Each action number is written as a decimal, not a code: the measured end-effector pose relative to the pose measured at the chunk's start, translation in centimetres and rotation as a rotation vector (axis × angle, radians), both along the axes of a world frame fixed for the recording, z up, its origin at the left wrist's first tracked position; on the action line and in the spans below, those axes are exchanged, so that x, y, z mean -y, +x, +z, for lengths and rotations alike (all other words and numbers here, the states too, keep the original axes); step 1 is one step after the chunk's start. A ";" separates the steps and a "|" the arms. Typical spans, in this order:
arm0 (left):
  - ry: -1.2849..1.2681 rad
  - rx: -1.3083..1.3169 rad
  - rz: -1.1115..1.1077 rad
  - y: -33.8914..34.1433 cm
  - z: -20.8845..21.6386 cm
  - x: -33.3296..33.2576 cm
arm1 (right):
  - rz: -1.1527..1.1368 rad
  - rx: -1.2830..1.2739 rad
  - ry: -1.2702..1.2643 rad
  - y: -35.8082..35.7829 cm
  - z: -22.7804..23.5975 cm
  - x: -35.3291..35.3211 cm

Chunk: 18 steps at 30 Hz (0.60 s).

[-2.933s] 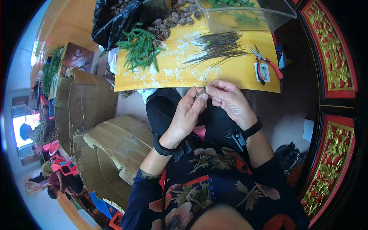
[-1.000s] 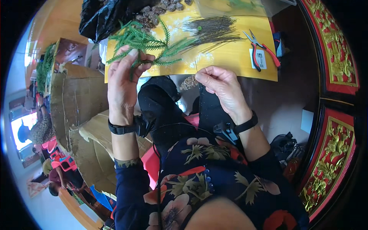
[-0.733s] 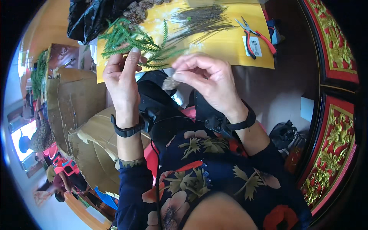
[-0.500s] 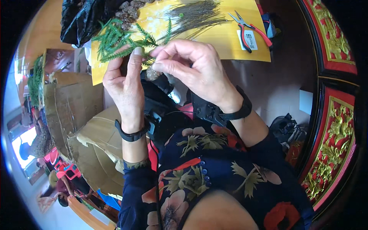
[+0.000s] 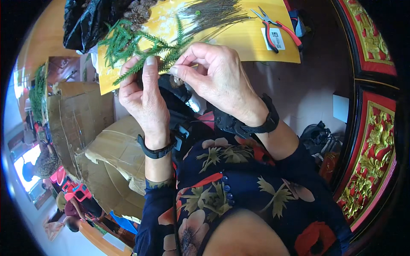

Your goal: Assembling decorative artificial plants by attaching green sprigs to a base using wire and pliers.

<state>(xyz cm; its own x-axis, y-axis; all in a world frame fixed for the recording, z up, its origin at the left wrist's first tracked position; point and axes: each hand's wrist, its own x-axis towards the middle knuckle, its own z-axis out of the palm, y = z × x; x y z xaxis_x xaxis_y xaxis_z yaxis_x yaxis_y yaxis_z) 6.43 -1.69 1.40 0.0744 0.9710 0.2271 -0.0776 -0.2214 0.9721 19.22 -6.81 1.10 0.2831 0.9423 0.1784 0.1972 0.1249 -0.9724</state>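
My left hand (image 5: 147, 100) pinches a green artificial pine sprig (image 5: 173, 54) between thumb and fingers, its needled branches fanning out above and to the left. Close against the sprig's right side, my right hand (image 5: 220, 79) has thumb and forefinger pressed together; what they hold is too thin to make out. Just below the fingertips a brown pine cone (image 5: 175, 81) shows in part, mostly hidden by my right hand. Behind my hands, more green sprigs (image 5: 117, 47) lie heaped on a yellow sheet (image 5: 252, 54).
Thin dark wires (image 5: 218, 15) lie on the sheet, with red-handled pliers (image 5: 275, 25) over a white card at its right. Several pine cones (image 5: 140, 13) sit beside a black plastic bag (image 5: 87, 27). An open cardboard box (image 5: 81, 106) stands left; carved red-gold panels (image 5: 371, 158) line the right.
The sprig has turned and its branches now spread lower left across my left fingers. My left hand has shifted slightly right and down. The cone is more covered by my right hand.
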 end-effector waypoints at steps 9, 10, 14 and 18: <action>0.111 -0.055 -0.008 0.0 0.0 0.1 | -0.002 0.036 0.014 0.3 0.5 -0.3; 0.056 -0.029 -0.039 0.0 0.3 0.1 | 0.000 0.053 0.003 0.3 0.5 -0.2; -0.073 0.016 -0.107 -0.2 0.6 -0.1 | 0.013 0.078 -0.033 0.3 0.5 -0.1; -0.124 0.010 -0.100 -0.2 0.2 -0.4 | 0.027 0.072 -0.059 0.3 0.4 -0.1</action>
<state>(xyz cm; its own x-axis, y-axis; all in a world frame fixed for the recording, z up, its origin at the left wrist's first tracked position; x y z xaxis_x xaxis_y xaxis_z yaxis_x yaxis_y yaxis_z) 6.24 -1.33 1.62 0.1703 0.9795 0.1074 -0.1031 -0.0907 0.9905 19.56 -6.66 1.47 0.2463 0.9588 0.1414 0.2645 0.0738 -0.9615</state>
